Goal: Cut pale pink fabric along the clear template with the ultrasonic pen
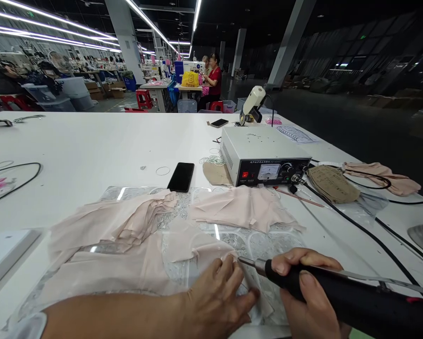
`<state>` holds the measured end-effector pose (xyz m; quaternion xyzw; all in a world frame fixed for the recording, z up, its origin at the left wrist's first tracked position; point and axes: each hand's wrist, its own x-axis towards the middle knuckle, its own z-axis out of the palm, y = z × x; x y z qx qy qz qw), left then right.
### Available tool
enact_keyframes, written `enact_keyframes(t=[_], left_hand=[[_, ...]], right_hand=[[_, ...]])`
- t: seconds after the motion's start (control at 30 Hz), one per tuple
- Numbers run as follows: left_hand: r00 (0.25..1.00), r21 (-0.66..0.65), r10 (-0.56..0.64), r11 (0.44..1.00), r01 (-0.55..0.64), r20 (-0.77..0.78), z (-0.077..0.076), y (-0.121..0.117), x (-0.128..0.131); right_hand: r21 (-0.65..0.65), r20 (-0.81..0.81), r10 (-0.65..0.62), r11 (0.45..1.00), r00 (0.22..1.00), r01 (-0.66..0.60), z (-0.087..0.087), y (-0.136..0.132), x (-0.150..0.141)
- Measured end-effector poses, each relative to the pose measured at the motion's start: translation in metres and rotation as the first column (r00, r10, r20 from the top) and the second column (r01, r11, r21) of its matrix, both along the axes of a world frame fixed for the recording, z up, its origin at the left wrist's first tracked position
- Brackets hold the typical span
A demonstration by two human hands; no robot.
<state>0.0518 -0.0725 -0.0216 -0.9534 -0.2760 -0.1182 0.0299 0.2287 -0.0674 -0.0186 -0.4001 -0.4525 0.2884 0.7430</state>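
In the head view, my right hand (310,292) is wrapped round a black handheld ultrasonic welding tool (355,301) with a metal lever along it. Its metal tip points left and meets the edge of a pale pink fabric piece (197,245). My left hand (218,292) has its fingers bent and pressed together on that fabric, close beside the tip. The fabric lies on a clear plastic template (267,242) with curved outlines. A layered fabric stack (126,216) lies to the left, and another fabric piece (243,207) lies behind my hands.
A metal control box (267,155) with a dial and lit red switch stands behind the template, its cable (359,230) running right. A black phone (181,177), a white box (8,256) and brown paper patterns (333,183) lie around. A co-worker (213,80) sits further back.
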Motion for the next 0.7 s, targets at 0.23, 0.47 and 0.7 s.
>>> enact_keyframes(t=[0.23,0.47,0.7], left_hand=[[1.000,0.017,-0.011,1.000,0.011,0.016,-0.002,0.002,0.000],[1.000,-0.013,-0.020,1.000,0.020,-0.006,-0.001,0.003,0.001],[1.000,-0.005,-0.021,1.000,0.021,-0.011,-0.002,0.003,0.001]], right_hand=[[0.018,0.006,0.000,1.000,1.000,0.000,-0.002,0.005,-0.004],[0.000,0.018,0.004,1.000,1.000,-0.004,-0.008,0.008,0.000],[0.060,0.083,0.022,0.998,0.996,-0.027,0.004,0.011,-0.005]])
